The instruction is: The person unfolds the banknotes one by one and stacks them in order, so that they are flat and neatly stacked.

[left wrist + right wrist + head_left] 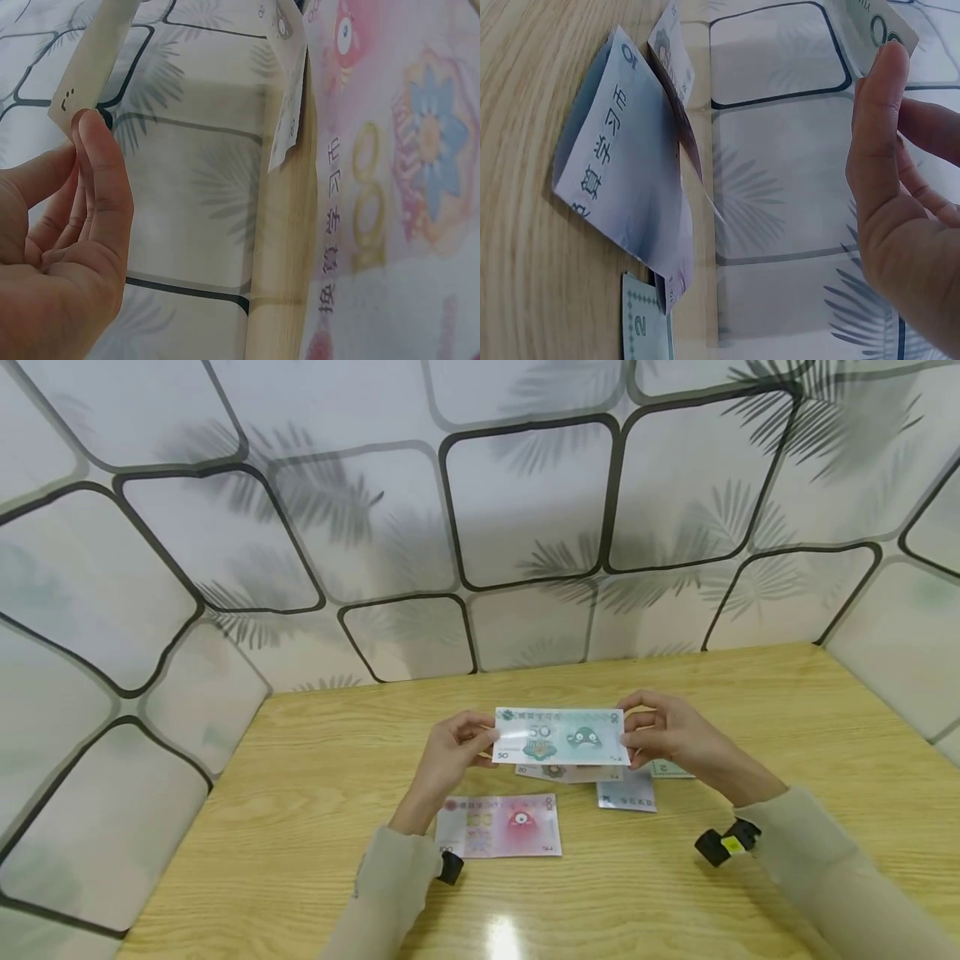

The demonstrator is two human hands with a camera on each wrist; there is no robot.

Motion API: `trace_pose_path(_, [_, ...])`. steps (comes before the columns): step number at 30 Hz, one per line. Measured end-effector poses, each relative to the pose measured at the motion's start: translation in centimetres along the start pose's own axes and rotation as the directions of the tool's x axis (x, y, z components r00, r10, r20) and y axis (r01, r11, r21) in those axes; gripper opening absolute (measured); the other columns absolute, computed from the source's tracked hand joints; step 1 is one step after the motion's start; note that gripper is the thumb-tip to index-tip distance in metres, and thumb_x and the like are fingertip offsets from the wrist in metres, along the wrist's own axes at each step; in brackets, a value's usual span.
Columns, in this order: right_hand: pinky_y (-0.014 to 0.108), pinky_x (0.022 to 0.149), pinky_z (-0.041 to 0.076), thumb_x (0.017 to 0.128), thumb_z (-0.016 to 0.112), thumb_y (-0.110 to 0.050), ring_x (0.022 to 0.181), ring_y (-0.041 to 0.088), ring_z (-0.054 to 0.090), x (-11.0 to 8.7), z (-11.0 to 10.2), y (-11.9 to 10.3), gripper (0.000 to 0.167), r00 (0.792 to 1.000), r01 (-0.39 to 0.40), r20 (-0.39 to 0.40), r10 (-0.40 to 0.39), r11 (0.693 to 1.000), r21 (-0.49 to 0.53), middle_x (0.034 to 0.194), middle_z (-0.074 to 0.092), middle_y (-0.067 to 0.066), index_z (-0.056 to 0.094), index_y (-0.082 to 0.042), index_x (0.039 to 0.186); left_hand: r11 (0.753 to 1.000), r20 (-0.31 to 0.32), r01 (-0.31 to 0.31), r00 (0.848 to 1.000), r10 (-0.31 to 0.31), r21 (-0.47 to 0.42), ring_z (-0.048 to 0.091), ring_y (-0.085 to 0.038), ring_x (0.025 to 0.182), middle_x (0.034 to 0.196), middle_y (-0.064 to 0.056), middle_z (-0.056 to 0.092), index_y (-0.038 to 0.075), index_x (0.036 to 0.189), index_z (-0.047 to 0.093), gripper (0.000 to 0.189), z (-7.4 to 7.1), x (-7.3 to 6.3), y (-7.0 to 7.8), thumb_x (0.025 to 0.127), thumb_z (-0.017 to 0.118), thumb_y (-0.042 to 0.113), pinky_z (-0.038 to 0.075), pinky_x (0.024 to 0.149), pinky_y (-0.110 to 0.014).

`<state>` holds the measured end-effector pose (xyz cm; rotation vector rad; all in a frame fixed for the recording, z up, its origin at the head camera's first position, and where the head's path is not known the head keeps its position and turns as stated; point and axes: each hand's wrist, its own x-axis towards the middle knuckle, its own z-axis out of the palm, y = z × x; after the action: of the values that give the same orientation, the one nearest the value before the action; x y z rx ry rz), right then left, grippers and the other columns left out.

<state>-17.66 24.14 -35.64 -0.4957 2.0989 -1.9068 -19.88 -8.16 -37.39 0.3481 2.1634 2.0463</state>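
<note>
1. Pink 100 note [525, 831] lies flat, nearer the person than the left hand [444, 756]; a black wrist device [450, 868] overlaps its near-left corner.
2. Purplish folded note [630, 795] sits just nearer than the right hand [671, 735], its far part hidden.
3. Brownish note [592, 774], between the hands, is cut off by the raised note; the right hand partly covers a green 2 note [672, 769].
4. Teal 50 note [558, 737]: both hands pinch its short ends, long axis running hand to hand, printed face towards the person.
</note>
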Motion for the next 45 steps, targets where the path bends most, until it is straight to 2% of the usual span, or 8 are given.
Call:
trace_pose_path(3, [0.035, 0.063, 0.061, 0.097, 0.061, 0.006, 0.066, 0.019, 0.065, 0.1, 0.3, -0.1, 0.033, 1.0, -0.013, 0.0, 0.013, 1.0, -0.001, 0.086, 0.061, 0.008, 0.045, 0.008, 0.126, 1.0, 0.002, -0.003, 1.0, 0.003, 0.01, 0.064, -0.012, 0.074, 0.086, -0.002, 0.068, -0.01, 0.115, 0.065, 0.019, -0.3, -0.3, 0.0, 0.098, 0.064, -0.002, 0.061, 0.07, -0.029])
trace_pose_path(13, [0.036, 0.065, 0.061, 0.097, 0.063, 0.004, 0.068, 0.018, 0.066, 0.9, 1.0, 0.2, 0.038, 0.998, -0.046, 0.051, 0.045, 0.999, 0.017, 0.087, 0.062, 0.009, 0.046, 0.005, 0.131, 0.998, 0.024, -0.009, 1.0, 0.008, 0.067, 0.065, -0.012, 0.073, 0.089, -0.005, 0.07, -0.01, 0.117, 0.062, 0.021, -1.4, -1.0, 0.0, 0.097, 0.063, -0.006, 0.061, 0.073, -0.033])
trace_pose_path(18, [0.036, 0.065, 0.061, 0.097, 0.063, 0.003, 0.067, 0.017, 0.065, 1.0, 1.3, 0.1, 0.044, 0.998, -0.022, 0.063, 0.022, 1.0, 0.001, 0.088, 0.063, 0.011, 0.044, 0.009, 0.136, 0.997, 0.034, -0.008, 0.999, 0.006, 0.073, 0.066, -0.013, 0.071, 0.089, -0.007, 0.069, -0.012, 0.117, 0.061, 0.021, -1.7, -1.4, 0.2, 0.097, 0.062, -0.008, 0.061, 0.073, -0.035])
trace_pose_path(23, [0.034, 0.065, 0.061, 0.096, 0.064, 0.004, 0.068, 0.017, 0.065, 1.0, 2.0, 0.1, 0.043, 0.997, 0.008, 0.071, -0.008, 1.0, -0.001, 0.087, 0.064, 0.011, 0.047, 0.011, 0.135, 0.994, 0.029, -0.015, 0.999, 0.012, 0.104, 0.066, -0.013, 0.071, 0.09, -0.008, 0.069, -0.011, 0.117, 0.061, 0.02, -2.2, -2.0, 0.5, 0.097, 0.061, -0.007, 0.061, 0.071, -0.034])
trace_pose_path(35, [0.038, 0.066, 0.062, 0.098, 0.061, 0.003, 0.068, 0.018, 0.066, 1.4, 3.4, 0.5, 0.041, 0.995, 0.021, 0.094, -0.019, 1.0, -0.017, 0.086, 0.066, 0.011, 0.046, 0.015, 0.134, 0.991, -0.018, 0.007, 1.0, -0.004, 0.131, 0.066, -0.016, 0.077, 0.099, -0.015, 0.065, -0.01, 0.115, 0.062, 0.02, -3.2, -2.9, 0.3, 0.095, 0.063, -0.01, 0.062, 0.074, -0.04])
trace_pose_path(45, [0.046, 0.069, 0.062, 0.097, 0.058, 0.007, 0.07, 0.024, 0.069, 2.1, 4.7, 0.9, 0.039, 0.993, 0.042, 0.115, -0.033, 0.996, -0.076, 0.086, 0.061, 0.014, 0.047, 0.017, 0.133, 0.979, -0.005, 0.028, 1.0, -0.027, 0.202, 0.065, -0.017, 0.08, 0.097, -0.012, 0.066, -0.008, 0.117, 0.062, 0.021, -4.5, -3.8, 0.1, 0.096, 0.063, -0.008, 0.06, 0.072, -0.031])
